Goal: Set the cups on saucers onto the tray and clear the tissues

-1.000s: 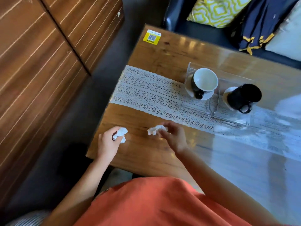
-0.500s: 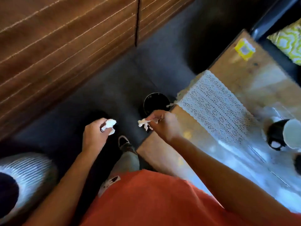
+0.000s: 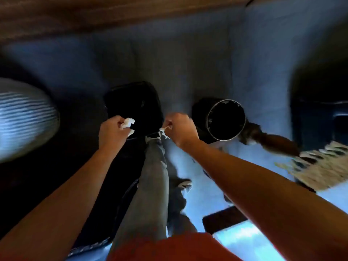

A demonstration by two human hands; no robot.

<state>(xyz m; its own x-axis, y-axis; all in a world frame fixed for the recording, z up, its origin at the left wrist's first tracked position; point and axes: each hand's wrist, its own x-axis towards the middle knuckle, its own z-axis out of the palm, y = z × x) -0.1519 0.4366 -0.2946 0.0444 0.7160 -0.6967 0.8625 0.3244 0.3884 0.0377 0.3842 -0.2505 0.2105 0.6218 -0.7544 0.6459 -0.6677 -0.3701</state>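
My left hand point(image 3: 112, 131) is closed on a crumpled white tissue point(image 3: 127, 123), held over the dark floor. Just to its right, my right hand point(image 3: 179, 129) grips a second crumpled tissue point(image 3: 164, 131), of which only a small white scrap shows below the fingers. A round black bin point(image 3: 226, 119) with a metal rim stands on the floor immediately right of my right hand, its mouth facing me. The cups, saucers and tray are out of view.
A black bag or cushion point(image 3: 135, 104) lies on the floor behind my hands. The lace runner's edge point(image 3: 320, 166) and a corner of the table point(image 3: 273, 142) show at the right. A striped round seat point(image 3: 22, 117) is at the left. My legs and shoes are below.
The view has swung away from the table down to the floor. Both hands, each still holding its tissue, have moved off the table's edge and now hover beside the black bin.
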